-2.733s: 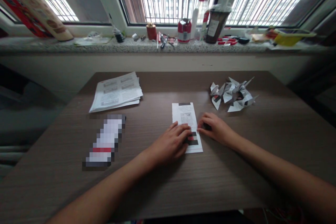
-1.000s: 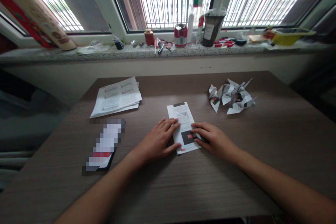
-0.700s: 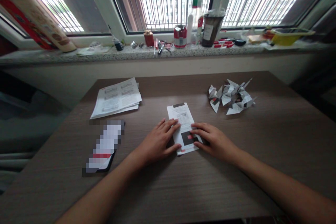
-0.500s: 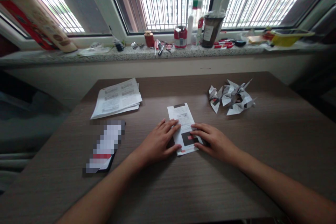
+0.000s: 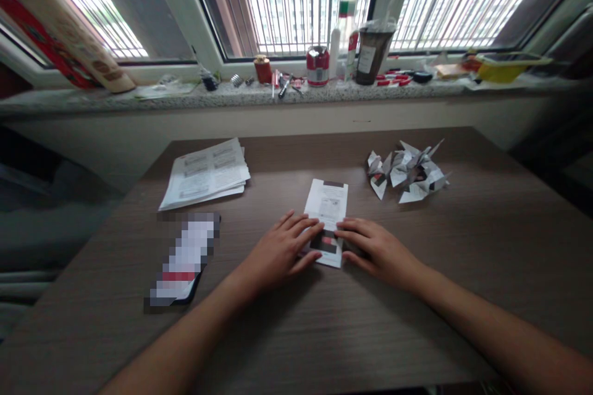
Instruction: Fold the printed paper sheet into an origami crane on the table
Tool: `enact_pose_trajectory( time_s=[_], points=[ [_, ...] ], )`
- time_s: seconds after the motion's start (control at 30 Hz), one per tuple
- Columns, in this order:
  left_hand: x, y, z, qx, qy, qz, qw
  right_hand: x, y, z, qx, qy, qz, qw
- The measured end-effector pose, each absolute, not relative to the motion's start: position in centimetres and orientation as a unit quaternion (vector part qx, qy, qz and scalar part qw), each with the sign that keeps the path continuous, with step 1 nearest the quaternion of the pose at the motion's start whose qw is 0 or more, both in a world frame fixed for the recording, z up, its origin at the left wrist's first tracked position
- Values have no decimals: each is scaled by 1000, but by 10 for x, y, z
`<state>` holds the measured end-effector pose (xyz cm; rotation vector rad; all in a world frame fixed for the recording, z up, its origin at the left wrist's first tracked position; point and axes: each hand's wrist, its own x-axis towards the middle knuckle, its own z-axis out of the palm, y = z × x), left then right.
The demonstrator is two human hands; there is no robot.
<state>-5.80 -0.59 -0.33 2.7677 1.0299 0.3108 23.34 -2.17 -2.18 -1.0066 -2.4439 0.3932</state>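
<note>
Printed paper (image 5: 329, 213) lies on the tabletop (image 5: 296, 333), near its middle. A stack of sheets (image 5: 207, 170) sits far left, a cluster of folded paper (image 5: 424, 185) far right. The left hand (image 5: 281, 249), its grip loosely spread, rests on the paper's left side; the right hand (image 5: 382, 250), its grip half open, touches the right edge; neither clasps it.

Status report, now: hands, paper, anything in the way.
Left hand, fingers over left side of printed paper; right hand, fingertips at its right edge. Paper on table, partly covered. Phone and folded pieces lie apart, out of its way.
</note>
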Motion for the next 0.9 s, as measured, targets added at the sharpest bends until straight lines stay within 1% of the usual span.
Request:
enact_pose_trajectory(
  time_s=[0.23, 0.37, 0.7, 0.9],
  points=[
    [-56, -7, -5, 913, 394, 83, 67, 229, -23, -21, -303, -918, 161, 200],
    [-54, -9, -6, 913, 395, 82, 63, 228, -23, -19, -290, -920, 172, 202],
    [-57, -5, -7, 917, 378, 104, 76, 253, -9, -16, -355, -898, 118, 232],
    [-54, -8, -6, 912, 382, 113, 96, 258, -7, -20, -368, -901, 111, 201]
  ],
)
